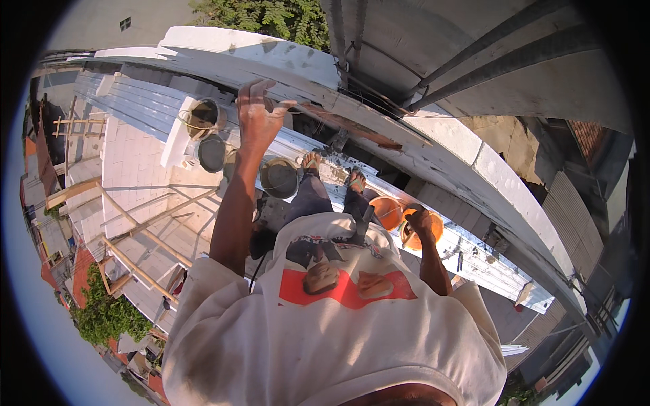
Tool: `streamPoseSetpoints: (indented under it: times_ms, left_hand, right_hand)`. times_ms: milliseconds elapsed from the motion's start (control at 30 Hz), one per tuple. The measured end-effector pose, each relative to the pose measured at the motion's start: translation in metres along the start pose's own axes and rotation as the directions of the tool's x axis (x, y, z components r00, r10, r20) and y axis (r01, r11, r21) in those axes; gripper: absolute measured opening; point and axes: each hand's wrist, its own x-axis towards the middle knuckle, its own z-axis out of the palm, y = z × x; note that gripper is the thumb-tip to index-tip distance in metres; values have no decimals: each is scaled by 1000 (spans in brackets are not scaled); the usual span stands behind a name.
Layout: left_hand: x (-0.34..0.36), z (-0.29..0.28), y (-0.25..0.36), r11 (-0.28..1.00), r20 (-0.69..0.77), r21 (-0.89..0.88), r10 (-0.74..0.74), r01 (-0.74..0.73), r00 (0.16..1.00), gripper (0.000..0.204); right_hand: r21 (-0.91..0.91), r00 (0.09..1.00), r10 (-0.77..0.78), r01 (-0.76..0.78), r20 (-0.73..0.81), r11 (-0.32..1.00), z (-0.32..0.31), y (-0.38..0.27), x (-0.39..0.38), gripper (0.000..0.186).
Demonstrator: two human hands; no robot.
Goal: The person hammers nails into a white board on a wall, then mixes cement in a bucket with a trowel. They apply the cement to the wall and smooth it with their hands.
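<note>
Far left, several timber beams (145, 233) cross over the pale roofing, too tangled for a sure count. Next, two grey buckets (211, 153) sit close together on the sheeting. And here's the left hand (259, 116), one arm stretched up to the one long white wall (305, 84): fingers bent, thumb spread wide, nothing seen in the grasp; whether the fingertips touch the wall, I can't tell! Just below it, one dark bucket (279, 177). Then two feet (311, 161) in sandals, planted on the metal sheets. Over to the right, two orange buckets (386, 212) stand side by side, and the right hand (419, 221) is at the farther one, fingers curled; around what, I can't tell.
</note>
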Motion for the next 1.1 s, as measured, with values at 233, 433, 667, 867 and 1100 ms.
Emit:
streamPoseSetpoints:
  times_ms: [233, 433, 667, 867, 1100]
  left_hand:
    - [55, 30, 0, 973, 100, -66, 229, -223, 968, 113]
    - [71, 35, -4, 956, 178, -139, 279, -257, 944, 116]
    - [81, 38, -6, 932, 116, -205, 327, -300, 938, 115]
    - [86, 39, -6, 914, 84, -206, 373, -350, 924, 113]
    - [85, 41, -5, 910, 58, -185, 387, -371, 920, 112]
  right_hand:
    - [-58, 977, -132, 124, -165, 991, 36, 6, 2, 36]
    - [126, 988, -124, 135, -93, 983, 51, -32, -21, 38]
    - [-11, 990, -79, 78, -116, 997, 56, -76, -35, 43]
    - [33, 981, -140, 146, -135, 989, 48, -112, -35, 42]
    - [17, 984, -154, 156, -91, 988, 54, -109, -27, 38]
